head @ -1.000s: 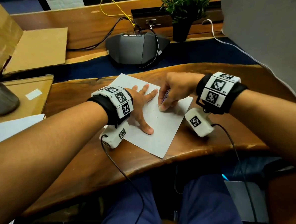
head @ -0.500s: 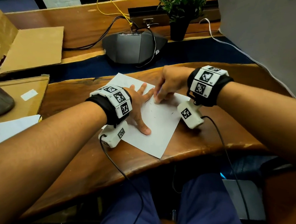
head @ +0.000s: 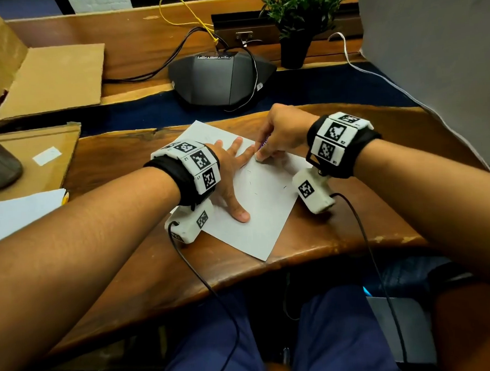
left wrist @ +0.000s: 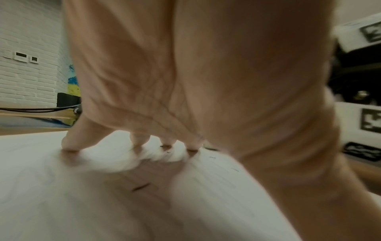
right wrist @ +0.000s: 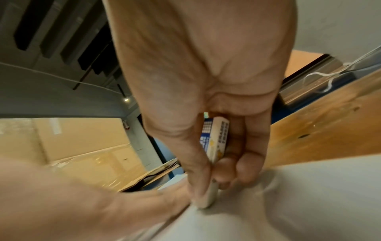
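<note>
Two hands: left [head: 231, 173] flat, right [head: 280, 133] pinching eraser [right wrist: 216, 141].

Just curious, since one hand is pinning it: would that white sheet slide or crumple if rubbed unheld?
The sheet looks thin and lies flat on the smooth wooden table, so it would likely slide. The left hand presses it with spread fingers while the right hand holds an eraser against it; unheld, it may buckle. Lifted, it should be light and floppy.
</note>
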Demonstrator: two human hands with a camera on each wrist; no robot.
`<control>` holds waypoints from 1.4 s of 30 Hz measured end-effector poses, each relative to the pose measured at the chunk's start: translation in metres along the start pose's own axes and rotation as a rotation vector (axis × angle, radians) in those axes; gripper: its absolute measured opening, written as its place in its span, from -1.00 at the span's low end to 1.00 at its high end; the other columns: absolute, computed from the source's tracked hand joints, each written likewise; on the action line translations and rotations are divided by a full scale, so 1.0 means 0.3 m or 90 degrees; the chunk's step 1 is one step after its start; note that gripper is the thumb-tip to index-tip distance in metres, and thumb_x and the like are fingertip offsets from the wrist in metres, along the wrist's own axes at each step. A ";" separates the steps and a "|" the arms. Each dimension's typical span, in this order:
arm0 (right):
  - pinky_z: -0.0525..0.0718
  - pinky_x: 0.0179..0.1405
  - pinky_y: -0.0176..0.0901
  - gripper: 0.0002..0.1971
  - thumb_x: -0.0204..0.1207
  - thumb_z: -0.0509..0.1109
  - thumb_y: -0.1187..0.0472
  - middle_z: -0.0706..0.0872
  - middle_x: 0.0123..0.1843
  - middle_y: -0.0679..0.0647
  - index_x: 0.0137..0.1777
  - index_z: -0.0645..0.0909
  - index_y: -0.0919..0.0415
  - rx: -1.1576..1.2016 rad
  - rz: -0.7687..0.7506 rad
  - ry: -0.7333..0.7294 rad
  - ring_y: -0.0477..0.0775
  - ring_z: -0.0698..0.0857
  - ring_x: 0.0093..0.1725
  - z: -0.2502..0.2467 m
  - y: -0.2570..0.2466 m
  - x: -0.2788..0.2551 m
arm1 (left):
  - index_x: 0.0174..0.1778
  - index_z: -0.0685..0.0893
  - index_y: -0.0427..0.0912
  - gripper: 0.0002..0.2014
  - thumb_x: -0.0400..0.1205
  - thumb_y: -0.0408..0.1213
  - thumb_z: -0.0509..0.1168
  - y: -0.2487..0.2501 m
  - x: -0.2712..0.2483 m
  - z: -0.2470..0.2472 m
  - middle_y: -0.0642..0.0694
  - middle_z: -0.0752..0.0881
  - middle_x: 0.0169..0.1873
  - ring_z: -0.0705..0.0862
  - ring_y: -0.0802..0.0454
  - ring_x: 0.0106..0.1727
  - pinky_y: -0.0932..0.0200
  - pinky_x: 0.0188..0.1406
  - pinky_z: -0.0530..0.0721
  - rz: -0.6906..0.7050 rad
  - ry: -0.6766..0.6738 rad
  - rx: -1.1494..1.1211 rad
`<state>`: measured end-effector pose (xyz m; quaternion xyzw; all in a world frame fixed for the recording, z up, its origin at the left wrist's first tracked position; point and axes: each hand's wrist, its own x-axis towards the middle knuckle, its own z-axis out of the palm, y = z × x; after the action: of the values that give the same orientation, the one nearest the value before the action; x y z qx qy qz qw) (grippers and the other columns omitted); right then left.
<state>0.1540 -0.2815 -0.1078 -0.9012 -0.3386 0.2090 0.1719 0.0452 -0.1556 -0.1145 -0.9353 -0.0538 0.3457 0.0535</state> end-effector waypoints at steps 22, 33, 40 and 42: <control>0.64 -0.35 -0.39 -0.86 0.33 0.72 0.20 0.85 -0.24 -0.01 -0.12 0.87 0.11 0.013 0.000 -0.048 -0.15 0.73 -0.33 0.012 0.022 -0.052 | 0.58 -0.55 0.26 0.52 0.01 0.49 0.50 0.006 -0.003 0.002 0.01 -0.46 0.67 -0.27 -0.28 0.71 -0.41 0.60 -0.04 -0.004 0.009 0.014; 0.75 -0.09 -0.25 -0.83 0.34 0.71 0.17 0.84 -0.14 -0.02 -0.07 0.87 0.10 -0.012 -0.008 -0.027 -0.10 0.74 -0.12 0.024 -0.006 -0.081 | 0.58 -0.54 0.26 0.51 0.03 0.50 0.50 0.002 0.004 0.003 0.02 -0.45 0.67 -0.28 -0.27 0.71 -0.41 0.61 -0.05 -0.002 0.012 0.017; 0.67 -0.34 -0.38 -0.86 0.36 0.70 0.19 0.86 -0.15 0.03 -0.09 0.87 0.12 -0.020 -0.012 0.053 -0.04 0.80 -0.18 -0.024 0.054 -0.100 | 0.58 -0.52 0.30 0.48 0.04 0.51 0.49 -0.024 0.000 0.027 0.09 -0.49 0.65 -0.39 -0.24 0.69 -0.50 0.61 -0.08 0.043 0.027 -0.032; 0.69 -0.22 -0.28 -0.85 0.34 0.70 0.20 0.85 -0.10 -0.02 -0.09 0.87 0.10 -0.084 -0.022 0.085 -0.06 0.74 -0.12 -0.018 0.079 -0.101 | 0.59 -0.50 0.30 0.46 0.03 0.55 0.42 -0.040 -0.007 0.043 0.12 -0.50 0.64 -0.41 -0.18 0.68 -0.52 0.60 -0.08 0.059 0.027 -0.045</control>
<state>0.1488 -0.3200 -0.1059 -0.9163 -0.3553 0.1230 0.1378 0.0345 -0.1433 -0.1213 -0.9452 -0.0215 0.3258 0.0052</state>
